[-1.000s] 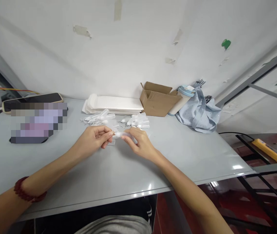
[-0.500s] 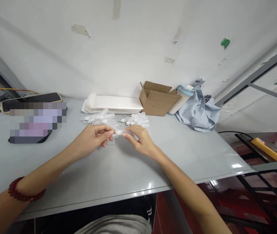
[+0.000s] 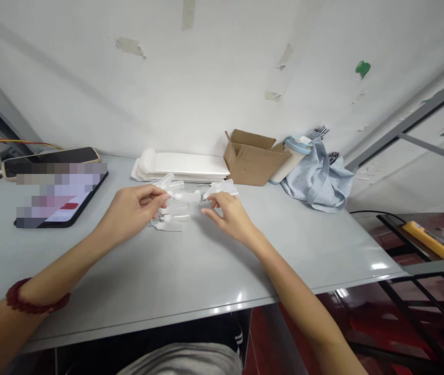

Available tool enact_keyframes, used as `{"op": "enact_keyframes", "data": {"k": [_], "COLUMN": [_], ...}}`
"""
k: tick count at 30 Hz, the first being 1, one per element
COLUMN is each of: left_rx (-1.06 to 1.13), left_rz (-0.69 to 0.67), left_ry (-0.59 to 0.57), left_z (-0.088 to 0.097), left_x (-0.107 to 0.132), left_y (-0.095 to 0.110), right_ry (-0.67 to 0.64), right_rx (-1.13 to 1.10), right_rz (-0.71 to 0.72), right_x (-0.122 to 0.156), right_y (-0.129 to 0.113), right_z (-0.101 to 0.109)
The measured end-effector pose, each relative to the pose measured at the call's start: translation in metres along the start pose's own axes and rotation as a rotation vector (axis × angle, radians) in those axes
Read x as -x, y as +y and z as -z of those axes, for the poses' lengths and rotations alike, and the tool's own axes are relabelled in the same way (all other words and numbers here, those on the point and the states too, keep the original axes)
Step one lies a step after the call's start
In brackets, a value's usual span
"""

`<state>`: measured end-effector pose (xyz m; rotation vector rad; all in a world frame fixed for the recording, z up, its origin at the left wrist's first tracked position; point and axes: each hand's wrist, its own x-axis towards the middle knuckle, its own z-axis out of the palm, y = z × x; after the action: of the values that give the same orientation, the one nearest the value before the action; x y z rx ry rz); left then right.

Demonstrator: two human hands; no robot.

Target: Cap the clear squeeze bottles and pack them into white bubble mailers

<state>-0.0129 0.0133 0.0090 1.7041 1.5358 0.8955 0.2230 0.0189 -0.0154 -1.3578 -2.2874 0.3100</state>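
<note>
My left hand [image 3: 139, 205] is closed in a pinch at the narrow tip of a small clear plastic dropper bottle [image 3: 189, 197]. The bottle points its wide end toward my right hand [image 3: 231, 216], whose thumb and fingers are apart and hold nothing I can see. Under and around my left fingertips lie several more clear bottles [image 3: 170, 226] with thin tips. A second group of such bottles [image 3: 227, 186] sits just beyond my right fingers, which partly cover it.
Behind the bottles, a stack of white flat packets [image 3: 190, 164] lies against the wall. To its right stand an open cardboard box [image 3: 251, 164], a tumbler [image 3: 290, 159] and a pale blue cloth bag [image 3: 319, 182]. Two phones, one being a dark-edged phone [image 3: 67, 219], lie at the left.
My right hand has let go of the bottle and opened, moving slightly right. My left hand has shifted left and away from me, toward the bottles on the table.
</note>
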Motion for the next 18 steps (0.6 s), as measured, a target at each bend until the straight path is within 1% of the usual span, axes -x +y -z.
{"op": "enact_keyframes", "data": {"k": [5,9,12,18], "left_rx": [-0.171,-0.320,-0.309,-0.297], "left_rz": [-0.003,-0.031,-0.019,-0.025], "left_ry": [0.126,0.150,0.165,0.192], "left_z": [0.0060,0.0083,0.0089,0.0071], "left_x": [-0.0046,-0.0056,-0.0050,-0.0042], "left_y": [-0.0033,-0.0057,-0.0067,-0.0062], "right_ry": [-0.065,-0.101,-0.140,-0.202], "right_rx": [0.314,0.465,0.516,0.516], "right_rz": [-0.098,-0.127,-0.144,-0.166], "right_x": [-0.0017,-0.0011,-0.0011,-0.0018], "right_y": [0.0055,0.0080,0.0083,0.0059], "right_z": [-0.0002,-0.0026,-0.0041,-0.0057]}}
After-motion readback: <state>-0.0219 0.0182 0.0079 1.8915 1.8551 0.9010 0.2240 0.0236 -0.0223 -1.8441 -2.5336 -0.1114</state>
